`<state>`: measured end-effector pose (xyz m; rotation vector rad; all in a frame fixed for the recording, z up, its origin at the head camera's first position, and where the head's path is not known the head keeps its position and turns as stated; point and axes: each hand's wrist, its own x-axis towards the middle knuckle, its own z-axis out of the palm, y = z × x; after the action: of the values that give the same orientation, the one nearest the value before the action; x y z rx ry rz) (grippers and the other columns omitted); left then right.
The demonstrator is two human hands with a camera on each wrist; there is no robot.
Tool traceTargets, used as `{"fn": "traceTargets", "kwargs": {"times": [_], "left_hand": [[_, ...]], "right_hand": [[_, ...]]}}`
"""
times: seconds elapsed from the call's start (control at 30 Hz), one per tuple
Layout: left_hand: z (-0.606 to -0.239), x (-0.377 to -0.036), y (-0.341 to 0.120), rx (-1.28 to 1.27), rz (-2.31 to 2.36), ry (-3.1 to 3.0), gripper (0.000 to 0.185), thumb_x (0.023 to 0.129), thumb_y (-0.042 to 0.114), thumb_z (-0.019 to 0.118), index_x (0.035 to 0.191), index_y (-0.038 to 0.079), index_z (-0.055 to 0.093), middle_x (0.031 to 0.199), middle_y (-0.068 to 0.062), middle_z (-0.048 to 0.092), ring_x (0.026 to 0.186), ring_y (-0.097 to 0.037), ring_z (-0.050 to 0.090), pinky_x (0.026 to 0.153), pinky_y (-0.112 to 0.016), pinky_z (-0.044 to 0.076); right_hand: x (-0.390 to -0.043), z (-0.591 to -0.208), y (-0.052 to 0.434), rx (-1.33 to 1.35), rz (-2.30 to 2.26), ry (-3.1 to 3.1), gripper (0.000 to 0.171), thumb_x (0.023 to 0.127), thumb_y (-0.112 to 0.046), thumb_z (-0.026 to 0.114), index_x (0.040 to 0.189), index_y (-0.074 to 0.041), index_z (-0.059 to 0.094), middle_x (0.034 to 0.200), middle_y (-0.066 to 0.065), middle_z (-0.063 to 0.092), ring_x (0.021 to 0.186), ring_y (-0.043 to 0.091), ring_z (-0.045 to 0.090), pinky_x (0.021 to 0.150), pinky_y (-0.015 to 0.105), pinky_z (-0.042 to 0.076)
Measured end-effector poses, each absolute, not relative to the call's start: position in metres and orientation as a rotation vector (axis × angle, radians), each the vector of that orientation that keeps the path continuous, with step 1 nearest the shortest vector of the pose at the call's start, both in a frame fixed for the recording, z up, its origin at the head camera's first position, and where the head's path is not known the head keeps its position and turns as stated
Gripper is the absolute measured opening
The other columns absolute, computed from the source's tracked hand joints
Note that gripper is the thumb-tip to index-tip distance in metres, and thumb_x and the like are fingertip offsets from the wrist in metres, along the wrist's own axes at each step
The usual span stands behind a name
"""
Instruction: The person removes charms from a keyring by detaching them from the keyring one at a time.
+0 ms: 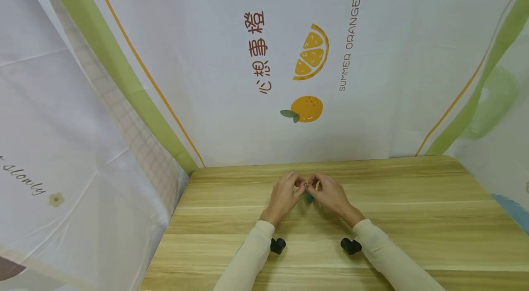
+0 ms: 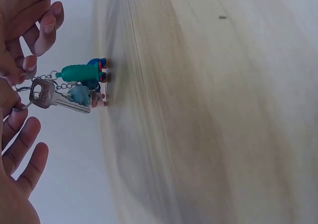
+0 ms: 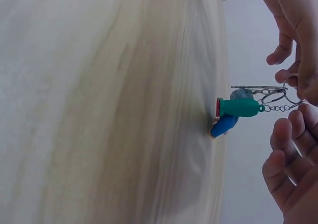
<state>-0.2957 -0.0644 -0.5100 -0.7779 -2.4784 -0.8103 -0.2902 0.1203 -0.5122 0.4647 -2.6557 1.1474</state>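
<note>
My left hand (image 1: 283,192) and right hand (image 1: 328,192) meet above the far part of the wooden table. Between their fingertips is a bunch of keys on a metal split ring. The left thumb and fingers pinch the ring; the right fingertips pinch the end of a small chain. From these hang a silver key (image 2: 45,93), a green bottle-shaped charm (image 2: 77,73) with a red edge, a blue charm (image 3: 224,126) and a grey-blue charm (image 2: 78,94). In both wrist views the charms hang down close to the tabletop. Only the green charm stands out in the head view.
The wood-grain table (image 1: 231,222) ends at a white cloth (image 1: 231,135) printed with oranges. More cloth hangs along the left and right sides. Two small black pieces (image 1: 278,246) sit beside the sleeves, one at each forearm.
</note>
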Motion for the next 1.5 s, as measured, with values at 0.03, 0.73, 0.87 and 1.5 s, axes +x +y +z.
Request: {"fn": "traceTargets", "kwargs": {"times": [0.03,0.73,0.87,1.5], "left_hand": [[-0.5099,-0.2958,-0.0641,-0.776,-0.810,-2.478,0.009,0.105,0.017,0.068,0.100,0.012,0.072,0.096,-0.001,0.068,0.089,-0.018,0.068,0.075,-0.023,0.055],[-0.5098,-0.2958,-0.0631,-0.774,-0.838,-2.500,0.004,0.103,0.014,0.071,0.100,0.011,0.070,0.096,0.000,0.067,0.089,-0.017,0.067,0.076,-0.022,0.054],[-0.5111,-0.2967,-0.0656,-0.753,-0.826,-2.502,0.005,0.103,0.014,0.070,0.099,0.012,0.070,0.095,0.000,0.066,0.089,-0.018,0.067,0.075,-0.021,0.053],[-0.5091,-0.2959,-0.0701,-0.733,-0.849,-2.486,0.007,0.104,0.015,0.069,0.102,0.011,0.074,0.096,-0.001,0.069,0.089,-0.014,0.066,0.076,-0.021,0.056]], "right_hand": [[-0.2902,-0.5119,0.1203,0.465,1.146,-2.658,0.007,0.099,-0.021,0.071,0.096,-0.015,0.068,0.082,-0.002,0.066,0.063,0.009,0.052,0.056,0.026,0.042],[-0.2916,-0.5145,0.1219,0.572,1.141,-2.551,0.011,0.096,-0.013,0.074,0.091,-0.018,0.065,0.085,-0.006,0.066,0.063,0.003,0.051,0.057,0.023,0.041],[-0.2917,-0.5135,0.1222,0.579,1.149,-2.544,0.009,0.096,-0.014,0.073,0.092,-0.018,0.066,0.086,-0.006,0.066,0.063,0.003,0.051,0.057,0.024,0.041],[-0.2926,-0.5108,0.1295,0.513,1.140,-2.580,0.006,0.097,-0.016,0.075,0.095,-0.014,0.070,0.086,-0.002,0.069,0.066,0.006,0.054,0.058,0.024,0.045]]}}
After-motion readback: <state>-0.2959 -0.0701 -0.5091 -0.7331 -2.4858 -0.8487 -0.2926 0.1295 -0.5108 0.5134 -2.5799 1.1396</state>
